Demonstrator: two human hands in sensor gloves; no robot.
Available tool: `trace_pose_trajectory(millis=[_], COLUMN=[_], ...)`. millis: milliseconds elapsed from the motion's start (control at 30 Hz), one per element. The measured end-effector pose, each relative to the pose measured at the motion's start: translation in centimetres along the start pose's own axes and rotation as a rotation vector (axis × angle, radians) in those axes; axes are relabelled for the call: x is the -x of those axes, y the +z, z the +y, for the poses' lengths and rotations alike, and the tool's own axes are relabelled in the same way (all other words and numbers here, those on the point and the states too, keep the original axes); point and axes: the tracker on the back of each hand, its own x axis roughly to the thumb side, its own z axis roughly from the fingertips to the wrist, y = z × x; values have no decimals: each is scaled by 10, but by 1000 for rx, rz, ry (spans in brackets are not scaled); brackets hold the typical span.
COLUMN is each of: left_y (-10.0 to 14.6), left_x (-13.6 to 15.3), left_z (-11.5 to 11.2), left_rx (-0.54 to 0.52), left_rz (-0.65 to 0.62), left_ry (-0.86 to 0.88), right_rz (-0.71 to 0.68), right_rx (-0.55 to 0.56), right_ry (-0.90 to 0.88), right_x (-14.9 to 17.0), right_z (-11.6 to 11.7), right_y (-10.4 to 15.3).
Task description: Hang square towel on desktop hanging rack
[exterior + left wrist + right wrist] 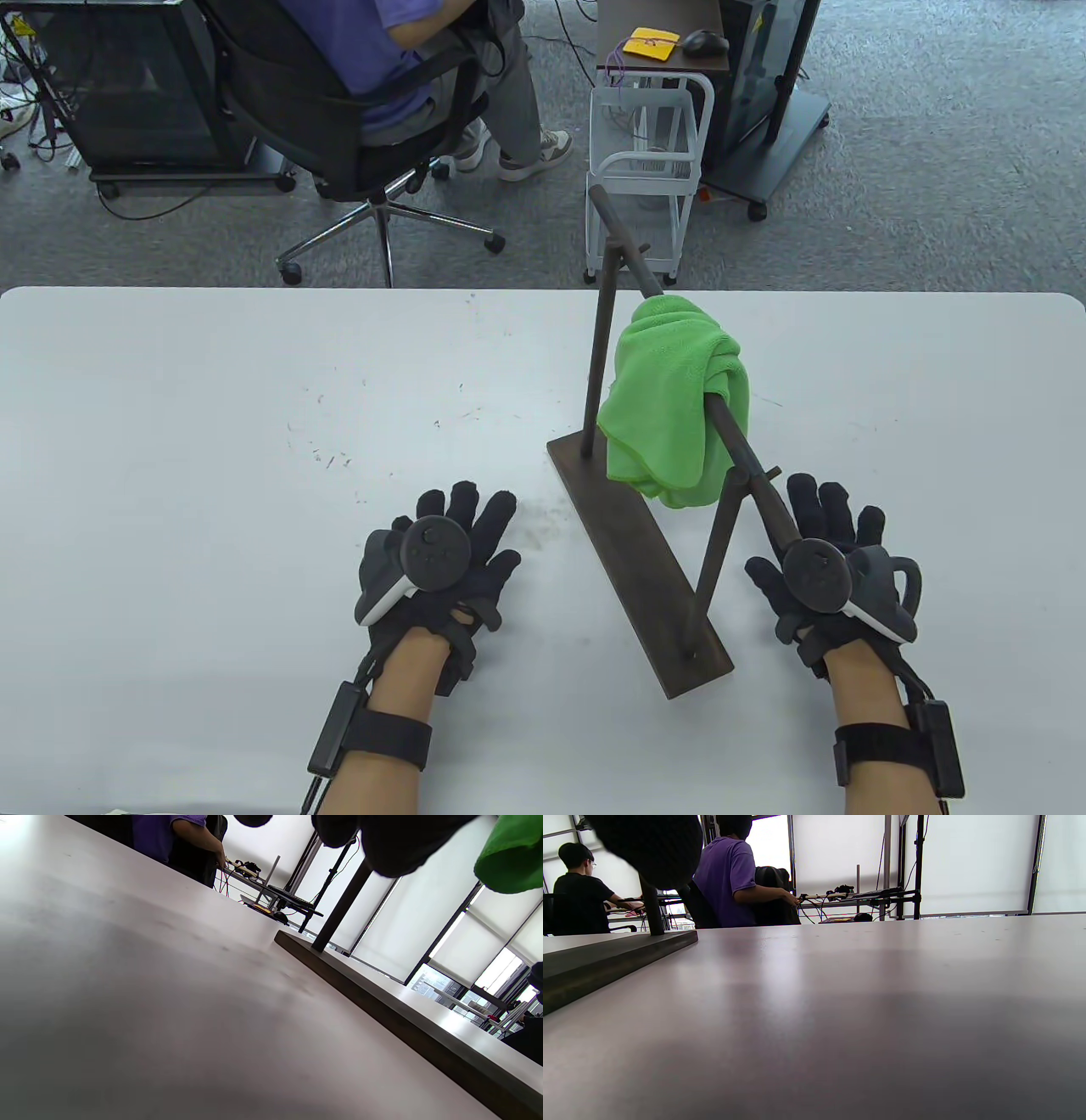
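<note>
Green square towel (pixel 674 399) hangs bunched over the top rail of the desktop hanging rack (pixel 636 543), roughly midway along that rail, with its folds drooping on the side toward the left hand and its lowest edge dangling just above the rack's dark flat base. The rack stands on the white table (pixel 212 407), its long base running diagonally, two uprights rising from it to carry the slanted rail.

Left of the rack's base, well apart from it, the left hand (pixel 437 564) lies flat on the table, palm down, fingers (pixel 475 509) spread and touching nothing but the tabletop. It holds nothing. On the other side of the rack, just beside the near upright and the near end of the rail, the right hand (pixel 836 564) also lies palm down with its fingers (pixel 827 505) spread; the rail end passes over it in the table view, and whether they touch cannot be told. It grips nothing.

In the left wrist view the rack's base (pixel 382 984) crosses the frame, one upright rises from it, and a corner of the towel (pixel 509 857) shows at the top right. In the right wrist view the base edge (pixel 606 955) sits at the left.

Beyond the rack, off the table, a seated person in a purple shirt (pixel 382 51) occupies an office chair, and a white wire cart (pixel 649 144) stands on the grey carpet.
</note>
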Motion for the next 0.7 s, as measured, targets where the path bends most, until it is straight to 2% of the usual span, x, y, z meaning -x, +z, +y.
trace_pose_trajectory(millis=[700], left_y=[-1], left_x=[-1], left_z=[-3], left_rx=[8], left_rz=[-4], left_ry=[5], right_rz=[9], right_rx=[-43], right_ry=[13], right_x=[-2], right_z=[3], right_y=[-1])
